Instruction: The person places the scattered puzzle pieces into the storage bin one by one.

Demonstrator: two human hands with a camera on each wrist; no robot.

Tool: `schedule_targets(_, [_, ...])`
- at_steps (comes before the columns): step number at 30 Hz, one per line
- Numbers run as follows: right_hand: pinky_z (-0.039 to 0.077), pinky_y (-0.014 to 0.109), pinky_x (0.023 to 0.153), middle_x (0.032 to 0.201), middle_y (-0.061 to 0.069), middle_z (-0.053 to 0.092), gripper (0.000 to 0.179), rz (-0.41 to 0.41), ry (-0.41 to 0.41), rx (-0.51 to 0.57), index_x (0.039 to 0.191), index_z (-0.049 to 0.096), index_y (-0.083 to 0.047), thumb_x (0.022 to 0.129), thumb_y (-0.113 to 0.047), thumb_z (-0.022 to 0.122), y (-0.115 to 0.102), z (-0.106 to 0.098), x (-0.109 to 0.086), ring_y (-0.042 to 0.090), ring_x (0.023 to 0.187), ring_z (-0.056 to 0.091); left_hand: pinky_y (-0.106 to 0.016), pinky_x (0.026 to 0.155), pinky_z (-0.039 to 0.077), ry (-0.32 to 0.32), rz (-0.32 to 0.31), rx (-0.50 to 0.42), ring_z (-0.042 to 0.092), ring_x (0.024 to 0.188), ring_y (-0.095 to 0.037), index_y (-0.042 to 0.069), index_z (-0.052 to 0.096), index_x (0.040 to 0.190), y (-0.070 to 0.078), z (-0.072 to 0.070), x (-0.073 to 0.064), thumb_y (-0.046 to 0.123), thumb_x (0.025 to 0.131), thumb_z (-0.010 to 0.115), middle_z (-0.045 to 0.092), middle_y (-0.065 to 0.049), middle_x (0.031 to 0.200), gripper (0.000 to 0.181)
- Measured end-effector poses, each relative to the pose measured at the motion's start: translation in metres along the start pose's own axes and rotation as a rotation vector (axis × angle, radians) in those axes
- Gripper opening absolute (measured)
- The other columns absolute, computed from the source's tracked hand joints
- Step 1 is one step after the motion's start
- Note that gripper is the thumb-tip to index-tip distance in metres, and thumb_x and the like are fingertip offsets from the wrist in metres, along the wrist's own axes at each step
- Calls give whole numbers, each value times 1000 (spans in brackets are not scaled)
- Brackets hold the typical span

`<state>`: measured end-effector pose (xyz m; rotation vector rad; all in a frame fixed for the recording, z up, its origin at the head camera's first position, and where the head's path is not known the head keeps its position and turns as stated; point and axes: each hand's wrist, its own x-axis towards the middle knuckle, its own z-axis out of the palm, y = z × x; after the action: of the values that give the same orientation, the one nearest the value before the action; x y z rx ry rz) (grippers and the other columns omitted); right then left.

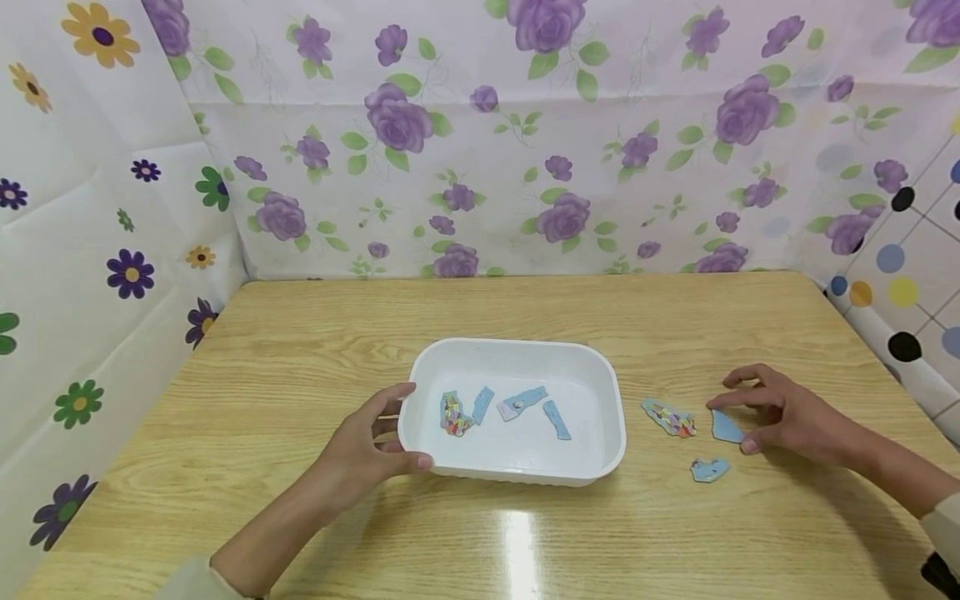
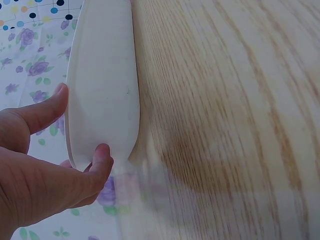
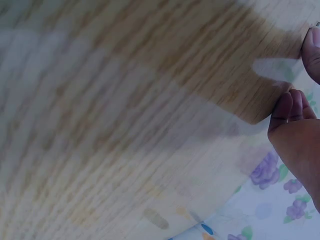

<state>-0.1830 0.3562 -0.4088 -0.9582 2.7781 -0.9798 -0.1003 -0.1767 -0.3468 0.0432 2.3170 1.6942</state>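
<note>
In the head view my left hand point(image 1: 352, 446) holds the left end of a white plastic tub point(image 1: 517, 475), thumb at the front rim and fingers at the left side. The left wrist view shows the thumb and fingertips against the tub's outer wall point(image 2: 105, 75). Inside lie several irregular flat puzzle pieces, among them a multicoloured one point(image 1: 453, 415) and a narrow blue one point(image 1: 557, 419). To the right of the tub my right hand point(image 1: 787, 417) pinches a plain blue puzzle piece point(image 1: 725, 427) between thumb and fingertip, low at the table. The right wrist view hides this piece.
Beside the right hand lie a puzzle piece with a colourful pattern point(image 1: 670, 417) and a smaller blue piece point(image 1: 708, 470). All stand on a wood-grain table point(image 1: 525, 308). Flowered sheets point(image 1: 465, 150) hang behind and at the left, a dotted one point(image 1: 900, 267) at the right.
</note>
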Motion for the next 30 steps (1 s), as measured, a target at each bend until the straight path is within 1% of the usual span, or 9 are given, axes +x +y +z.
schedule_targets(5, [43,20,69,127,10,42,48,4,-4,0,118,69,-15,72,-13,83,-1,-2,0,-7,106,38,-36,93,53,1,0,-1,52,121,-35,14,31,148,0,0,0,13,73,84,41,-17,139,92])
schedule_targets(9, [41,22,66,126,9,41,49,14,-23,14,118,68,-15,72,-13,83,-1,-3,2,1,96,43,-36,93,53,2,3,-1,52,122,-35,14,30,148,0,0,0,14,73,84,41,-17,140,92])
schedule_targets(11, [40,22,64,125,8,40,48,16,-32,36,118,68,-14,72,-12,83,-1,-4,4,6,90,45,-36,93,53,3,4,-1,52,122,-35,14,30,148,0,0,-1,14,73,84,41,-16,139,92])
schedule_targets(13, [40,23,62,123,8,40,48,20,-40,59,117,68,-12,72,-10,82,-1,-4,5,9,88,46,-36,93,53,5,3,-2,52,122,-34,14,31,148,1,0,-1,13,73,84,42,-16,139,92])
schedule_targets(15, [42,23,62,122,7,41,48,29,-40,59,117,67,-11,72,-10,82,-3,-6,6,7,90,47,-36,93,53,5,2,-6,52,122,-34,14,31,148,1,0,-1,13,73,84,42,-16,139,92])
schedule_targets(18, [44,23,63,125,7,40,46,73,-21,43,117,66,-11,74,-11,82,-6,-10,6,3,95,46,-36,93,53,5,0,-6,52,122,-35,14,31,148,1,1,-1,13,73,84,41,-16,139,92])
schedule_targets(22, [46,23,63,128,8,40,45,125,11,6,119,63,-12,78,-13,80,-12,-15,10,3,97,44,-36,93,53,7,2,-4,52,121,-35,14,31,148,1,1,-1,13,73,84,42,-16,139,92])
schedule_targets(26, [47,24,64,127,6,42,45,134,23,-14,120,63,-13,78,-17,81,-15,-16,15,4,99,44,-35,93,53,6,4,-6,52,121,-35,14,31,148,0,0,-1,12,73,84,42,-16,139,92])
schedule_targets(30, [48,24,65,126,5,42,46,134,27,4,120,63,-12,78,-20,81,-18,-16,19,7,100,45,-36,93,53,6,3,-3,53,121,-35,14,31,148,0,0,-1,13,73,84,42,-16,139,92])
